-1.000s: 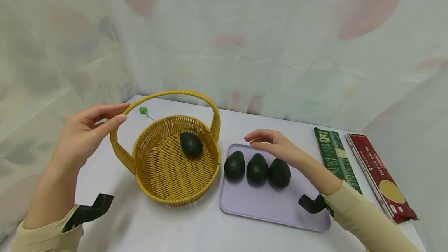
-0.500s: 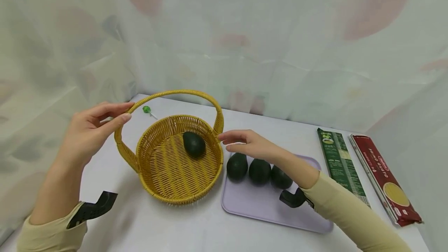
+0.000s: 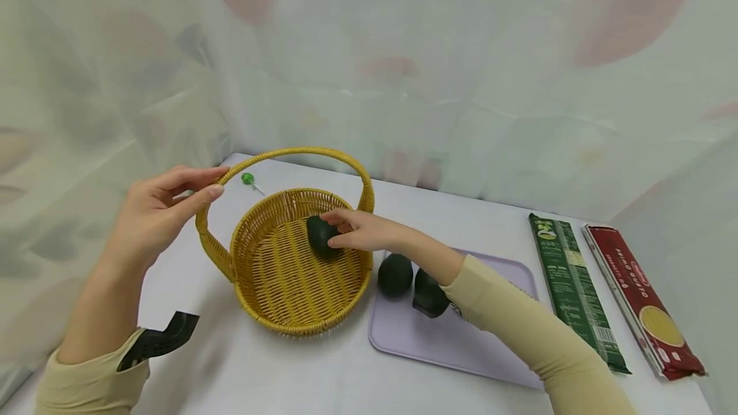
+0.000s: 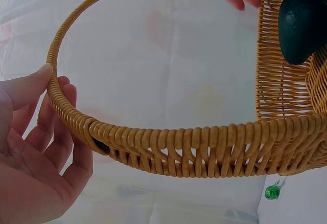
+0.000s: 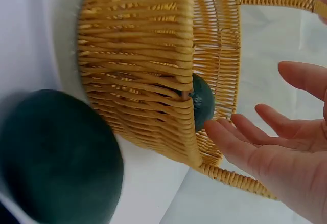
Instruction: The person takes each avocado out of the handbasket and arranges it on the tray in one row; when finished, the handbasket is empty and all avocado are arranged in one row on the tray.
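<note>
My left hand [image 3: 158, 207] pinches the left side of the yellow wicker basket's handle [image 4: 61, 98] between thumb and fingers. The round basket [image 3: 254, 316] rests on the white table with a dark green avocado [image 3: 320, 237] inside, near its far right wall. Reaching over the basket's right rim, my right hand [image 3: 369, 230] has its fingers spread loosely above that avocado. The right wrist view has the thumb and fingers [image 5: 230, 139] apart, not closed around it; whether a fingertip touches it I cannot tell. Two more avocados [image 3: 395, 275] show on the lilac tray [image 3: 398, 344], partly behind my right forearm.
On the right lie a green packet [image 3: 571, 287] and a red spaghetti packet [image 3: 640, 300], side by side. A green lollipop [image 3: 248, 179] lies behind the basket at the left. A patterned curtain [image 3: 438, 82] hangs behind the table.
My right hand has moved left from above the tray, across the basket's rim, to the avocado inside. My left hand keeps hold of the handle. The view has shifted slightly.
</note>
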{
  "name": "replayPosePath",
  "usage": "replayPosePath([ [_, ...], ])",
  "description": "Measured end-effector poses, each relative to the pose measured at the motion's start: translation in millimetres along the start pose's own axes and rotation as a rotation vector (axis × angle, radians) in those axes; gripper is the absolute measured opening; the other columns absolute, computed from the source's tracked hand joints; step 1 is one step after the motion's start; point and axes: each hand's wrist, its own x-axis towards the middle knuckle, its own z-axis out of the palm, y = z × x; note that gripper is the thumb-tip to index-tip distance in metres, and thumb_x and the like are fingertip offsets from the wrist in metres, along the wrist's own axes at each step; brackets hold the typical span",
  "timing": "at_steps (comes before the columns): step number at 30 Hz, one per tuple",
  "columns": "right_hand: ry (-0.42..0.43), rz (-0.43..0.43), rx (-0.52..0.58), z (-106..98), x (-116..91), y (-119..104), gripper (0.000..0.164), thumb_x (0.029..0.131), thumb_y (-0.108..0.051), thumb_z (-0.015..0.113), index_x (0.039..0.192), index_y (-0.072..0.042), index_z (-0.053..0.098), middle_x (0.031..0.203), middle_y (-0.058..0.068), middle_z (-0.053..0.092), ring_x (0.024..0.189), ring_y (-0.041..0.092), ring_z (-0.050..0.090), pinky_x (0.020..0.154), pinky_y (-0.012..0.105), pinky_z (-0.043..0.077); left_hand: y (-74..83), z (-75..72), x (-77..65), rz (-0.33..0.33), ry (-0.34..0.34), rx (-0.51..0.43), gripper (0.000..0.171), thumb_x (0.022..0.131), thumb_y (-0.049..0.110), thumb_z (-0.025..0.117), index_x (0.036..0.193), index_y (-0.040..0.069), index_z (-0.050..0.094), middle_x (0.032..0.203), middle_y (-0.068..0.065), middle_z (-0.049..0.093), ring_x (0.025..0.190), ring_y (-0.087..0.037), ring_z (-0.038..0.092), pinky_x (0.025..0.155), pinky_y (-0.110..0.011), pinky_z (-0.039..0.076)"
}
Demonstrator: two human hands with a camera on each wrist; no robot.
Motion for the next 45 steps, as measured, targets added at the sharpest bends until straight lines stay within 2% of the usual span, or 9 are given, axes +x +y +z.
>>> replayPosePath([
  [4,-0.006,0.03,-0.022,2,18,-2,0.057,0.1,-0.019,0.057,0.151,-0.01,0.034,0.153,0.014,0.033,0.14,0.031,0.033,0.112,0.041,0.035,-0.4,1.5,0.6,0.009,-0.006,-0.059,0.028,0.09,0.001,0.068,0.118,-0.001,0.069,0.111,0.005,0.071,0.097,-0.012,0.06,0.079,-0.011,0.052],
  [9,0.004,0.044,-0.108,3,34,-5,0.058,0.099,-0.02,0.057,0.151,-0.009,0.032,0.154,0.013,0.032,0.141,0.028,0.032,0.113,0.04,0.034,-0.5,1.6,0.2,0.009,-0.008,-0.047,0.028,0.09,0.001,0.069,0.118,0.002,0.07,0.112,0.004,0.071,0.098,-0.012,0.06,0.077,-0.011,0.052],
  [14,-0.012,0.077,-0.259,6,52,-7,0.058,0.1,-0.016,0.054,0.152,-0.007,0.029,0.156,0.011,0.031,0.143,0.024,0.029,0.113,0.038,0.033,0.4,1.5,0.1,0.006,-0.012,-0.033,0.027,0.09,0.002,0.069,0.117,0.006,0.071,0.115,0.002,0.07,0.098,-0.013,0.06,0.077,-0.011,0.052],
  [18,-0.076,0.103,-0.41,7,64,-10,0.058,0.101,-0.013,0.053,0.152,-0.004,0.027,0.157,0.011,0.029,0.144,0.024,0.027,0.111,0.035,0.036,1.2,2.1,0.4,0.008,-0.019,-0.03,0.027,0.09,0.002,0.068,0.117,0.006,0.071,0.116,0.002,0.07,0.098,-0.013,0.06,0.078,-0.012,0.052],
  [23,-0.147,0.147,-0.54,3,72,-15,0.061,0.1,-0.015,0.055,0.153,-0.006,0.028,0.155,0.01,0.032,0.137,0.021,0.037,0.098,0.03,0.043,1.6,2.3,0.3,-0.001,-0.017,0.005,0.026,0.091,0.005,0.068,0.117,0.007,0.071,0.116,0.002,0.07,0.099,-0.013,0.059,0.078,-0.012,0.051],
  [25,-0.165,0.175,-0.526,0,73,-15,0.062,0.099,-0.015,0.057,0.153,-0.009,0.028,0.154,0.01,0.034,0.116,0.021,0.051,0.083,0.031,0.046,1.6,2.2,0.3,-0.004,-0.016,0.02,0.026,0.091,0.006,0.068,0.118,0.007,0.071,0.116,0.003,0.07,0.1,-0.013,0.059,0.079,-0.012,0.051],
  [29,-0.212,0.228,-0.426,-4,75,-16,0.068,0.096,-0.015,0.063,0.155,-0.014,0.028,0.155,0.009,0.033,0.089,0.019,0.052,0.071,0.036,0.047,1.4,1.7,0.4,-0.01,-0.015,0.031,0.027,0.092,0.007,0.069,0.119,0.008,0.071,0.116,0.003,0.07,0.1,-0.013,0.059,0.079,-0.012,0.051],
  [36,-0.364,0.262,-0.309,1,78,-21,0.069,0.088,-0.02,0.075,0.148,-0.017,0.04,0.146,0.011,0.04,0.117,0.018,0.053,0.088,0.04,0.057,1.1,0.8,0.9,-0.031,-0.009,0.044,0.028,0.092,0.009,0.069,0.119,0.009,0.071,0.116,0.006,0.069,0.099,-0.012,0.058,0.079,-0.011,0.051],
  [45,-0.52,0.291,-0.242,22,85,-29,0.058,0.078,-0.022,0.084,0.122,-0.016,0.047,0.122,0.005,0.046,0.1,0.015,0.058,0.079,0.04,0.06,1.6,-0.4,0.2,-0.007,-0.009,0.013,0.027,0.091,0.005,0.069,0.119,0.004,0.07,0.113,0.005,0.07,0.098,-0.013,0.059,0.079,-0.012,0.051],
])
